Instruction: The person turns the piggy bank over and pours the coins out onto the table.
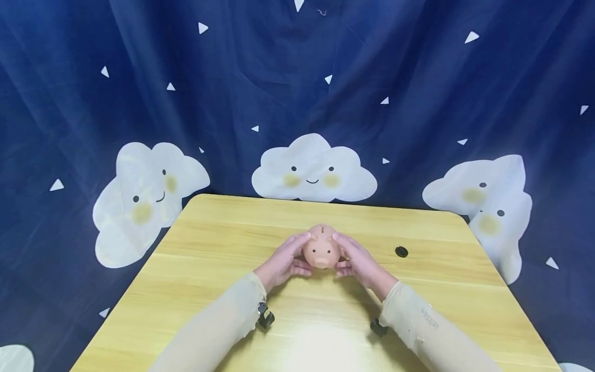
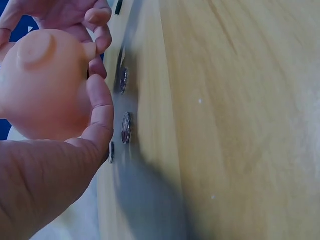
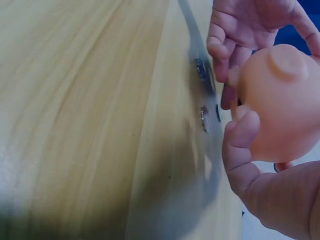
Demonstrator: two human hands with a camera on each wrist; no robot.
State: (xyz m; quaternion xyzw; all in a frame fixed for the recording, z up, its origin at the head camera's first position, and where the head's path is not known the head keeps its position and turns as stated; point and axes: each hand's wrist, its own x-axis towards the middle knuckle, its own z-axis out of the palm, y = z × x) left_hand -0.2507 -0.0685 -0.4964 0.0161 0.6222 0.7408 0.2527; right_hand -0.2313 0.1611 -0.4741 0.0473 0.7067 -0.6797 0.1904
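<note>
A pink piggy bank (image 1: 321, 249) with a slot on top is held between both hands, its snout facing me. My left hand (image 1: 284, 262) grips one side, fingers curled round it. On the opposite side my right hand (image 1: 363, 262) holds it the same way. Both wrist views show the bank lifted off the tabletop. Several coins (image 2: 126, 128) lie on the wood below it; the head view hides them behind the bank and hands. In the right wrist view, a sliver of dark opening (image 3: 239, 101) shows at the bank's underside.
A small round black plug (image 1: 402, 251) lies on the wooden table (image 1: 223, 237), to the right of the bank. Behind the table's far edge hangs a dark blue curtain (image 1: 279, 62) with white clouds. Dark straps (image 1: 266, 316) sit at the wrists.
</note>
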